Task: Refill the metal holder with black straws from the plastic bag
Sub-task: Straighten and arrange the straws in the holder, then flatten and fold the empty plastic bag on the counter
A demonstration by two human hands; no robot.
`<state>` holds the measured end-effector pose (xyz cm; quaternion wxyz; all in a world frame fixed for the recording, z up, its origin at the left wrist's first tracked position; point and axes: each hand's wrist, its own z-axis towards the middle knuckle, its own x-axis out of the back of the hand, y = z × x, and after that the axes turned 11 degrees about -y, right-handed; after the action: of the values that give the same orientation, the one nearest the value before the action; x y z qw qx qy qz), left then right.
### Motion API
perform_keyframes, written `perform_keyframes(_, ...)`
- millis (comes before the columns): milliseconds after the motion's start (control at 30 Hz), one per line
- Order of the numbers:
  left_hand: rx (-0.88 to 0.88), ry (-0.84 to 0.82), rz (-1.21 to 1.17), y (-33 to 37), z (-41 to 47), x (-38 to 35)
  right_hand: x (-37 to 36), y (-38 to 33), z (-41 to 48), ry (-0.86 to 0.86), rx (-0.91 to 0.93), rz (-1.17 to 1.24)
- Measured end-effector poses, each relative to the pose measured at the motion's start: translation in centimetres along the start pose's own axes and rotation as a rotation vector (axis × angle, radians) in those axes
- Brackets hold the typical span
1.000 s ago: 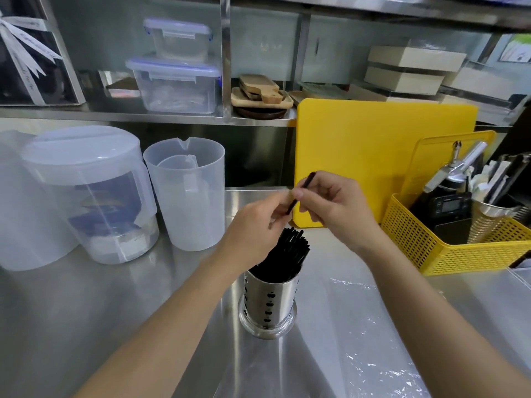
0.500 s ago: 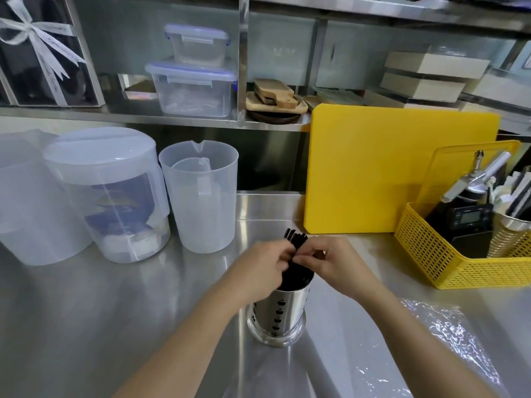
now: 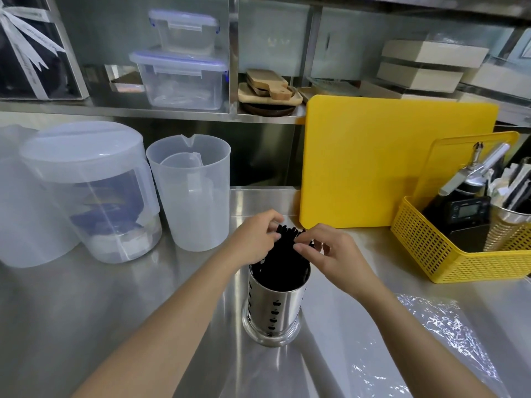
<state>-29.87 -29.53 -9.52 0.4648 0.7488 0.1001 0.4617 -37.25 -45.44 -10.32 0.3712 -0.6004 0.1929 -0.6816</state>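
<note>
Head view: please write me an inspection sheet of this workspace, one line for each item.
Surface: steel counter, reflective.
Job's things: metal holder upright, packed with black straws; plastic bag lying flat at right.
Clutter: plastic jugs left; yellow basket of tools right.
Hands: left hand and right hand both pinch straw tops.
Cables: nothing seen.
Surroundings: yellow cutting board leaning behind; shelf with lidded boxes.

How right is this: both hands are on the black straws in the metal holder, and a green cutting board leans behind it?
One slip: the head view shows the cutting board is yellow, not green. Left hand and right hand are on the black straws in the metal holder.
</note>
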Motion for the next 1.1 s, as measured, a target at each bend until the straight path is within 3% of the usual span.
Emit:
perform_keyframes(200,-0.029,0.087,0.008,0.1,-0.1,-0.5,-0.1,0.7,-0.2,0.037,-0.011,0.040)
perform_keyframes(367,0.018,0.259,0.037,-0.7,-0.3,0.0,-0.4,0.7,-0.1,0.053,-0.032,0.055)
perform_keyframes(500,0.044,0.219,0.028,-1.1,-0.5,-0.1,-0.5,0.8,-0.2,0.067,-0.041,0.062)
perform_keyframes(667,-0.025,0.189,-0.005,-0.7,-1.5,0.4,-0.1,0.6,-0.5,0.108,-0.032,0.091)
perform_keyframes(833,-0.091,0.370,0.022,0.8,-3.8,0.7,1.1,0.0,-1.8,0.161,-0.040,0.102)
perform_keyframes(967,-0.245,0.504,0.143,3.2,-6.2,-0.8,2.1,0.0,-4.9,0.225,-0.083,0.089)
perform_keyframes(1100,-0.402,0.430,0.239,5.3,-7.3,-4.8,3.1,1.2,-9.2,0.210,-0.211,-0.016)
